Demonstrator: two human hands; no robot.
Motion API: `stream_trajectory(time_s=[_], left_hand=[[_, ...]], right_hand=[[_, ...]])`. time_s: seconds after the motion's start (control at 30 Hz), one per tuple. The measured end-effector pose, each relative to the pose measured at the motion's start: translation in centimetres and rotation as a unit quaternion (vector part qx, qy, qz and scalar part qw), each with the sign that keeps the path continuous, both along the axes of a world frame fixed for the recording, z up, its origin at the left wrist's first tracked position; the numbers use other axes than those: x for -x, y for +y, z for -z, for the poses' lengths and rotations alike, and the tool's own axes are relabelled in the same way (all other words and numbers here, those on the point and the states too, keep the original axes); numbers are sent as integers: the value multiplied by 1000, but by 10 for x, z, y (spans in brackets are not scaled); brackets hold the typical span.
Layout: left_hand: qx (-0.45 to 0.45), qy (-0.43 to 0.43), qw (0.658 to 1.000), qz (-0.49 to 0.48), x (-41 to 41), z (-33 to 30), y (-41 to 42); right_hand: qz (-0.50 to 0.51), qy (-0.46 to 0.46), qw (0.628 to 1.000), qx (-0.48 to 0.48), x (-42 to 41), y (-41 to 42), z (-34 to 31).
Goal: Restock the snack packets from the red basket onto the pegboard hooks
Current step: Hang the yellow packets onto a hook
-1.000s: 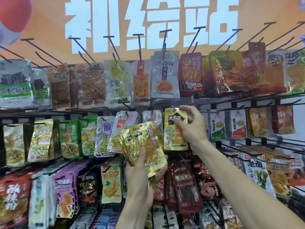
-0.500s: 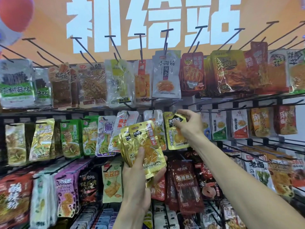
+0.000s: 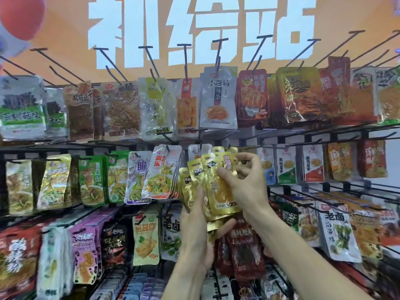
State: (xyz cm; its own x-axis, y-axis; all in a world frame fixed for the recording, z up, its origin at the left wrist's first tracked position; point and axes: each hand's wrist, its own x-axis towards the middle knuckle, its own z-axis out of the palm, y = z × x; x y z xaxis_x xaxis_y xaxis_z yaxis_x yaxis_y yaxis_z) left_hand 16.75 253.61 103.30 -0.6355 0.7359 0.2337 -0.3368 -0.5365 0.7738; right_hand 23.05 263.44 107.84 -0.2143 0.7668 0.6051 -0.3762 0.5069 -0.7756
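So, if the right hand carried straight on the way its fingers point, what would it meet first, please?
Probably the gold packets fanned in the left hand; the right hand already touches their tops, though depth is unclear.

Both bare forearms rise from 6 o'clock and 5 o'clock. The left hand (image 3: 195, 221) grips a fanned stack of gold snack packets (image 3: 214, 191), thumb pointing to 12 o'clock. The right hand (image 3: 244, 182) pinches the front packet's top, fingers curled.
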Motion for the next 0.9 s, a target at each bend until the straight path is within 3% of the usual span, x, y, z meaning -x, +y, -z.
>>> stream_trajectory(time_s=[0.2, 0.43, 0.73, 0.9], left_hand=[[6, -4, 1000, -4, 2, -4, 3], [6, -37, 997, -64, 5, -2, 6], [8, -22, 995, -98, 14, -1, 3], [20, 6, 996, -82, 10, -6, 4]], right_hand=[[-22, -10, 1000, -7, 2, 9, 6], [70, 24, 996, -41, 0, 32, -17], [121, -55, 990, -45, 14, 57, -24], [165, -158, 972, -55, 23, 64, -30]])
